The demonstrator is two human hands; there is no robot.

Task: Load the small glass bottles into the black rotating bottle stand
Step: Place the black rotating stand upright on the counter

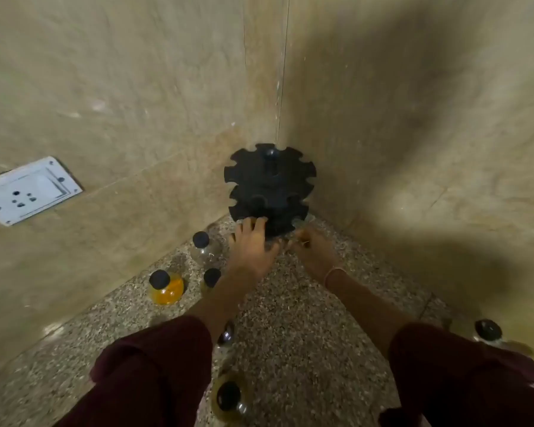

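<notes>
Head view: the black stand (269, 180) sits in the corner at the middle of the frame. It is matte, built of stacked round tiers with scalloped notches cut around their rims and a knob on top. Beige, veined, stone-look wall tiles (136, 87) meet behind it, and the counter (305, 334) under it is speckled and grainy.

The left hand (253, 245) lies at the stand's lowest tier, fingers stretched out with their tips touching its rim. The right hand (313, 248) is just beside it, at the tier's lower right edge. It is blurred, so I cannot tell whether it holds anything.

Six small round glass bottles with black caps stand on the counter:
- a clear bottle (204, 249) left of the left hand
- an orange-filled bottle (166, 288) further to the lower left
- a half-hidden bottle (211, 278) behind the left wrist
- a dim bottle (226, 335) between the forearms
- a yellowish bottle (229, 399) at the bottom edge
- a lone bottle (488, 331) at the right edge

Two maroon sleeves (154, 371) cover the forearms. One white socket plate (28, 191) is set in the left wall.
</notes>
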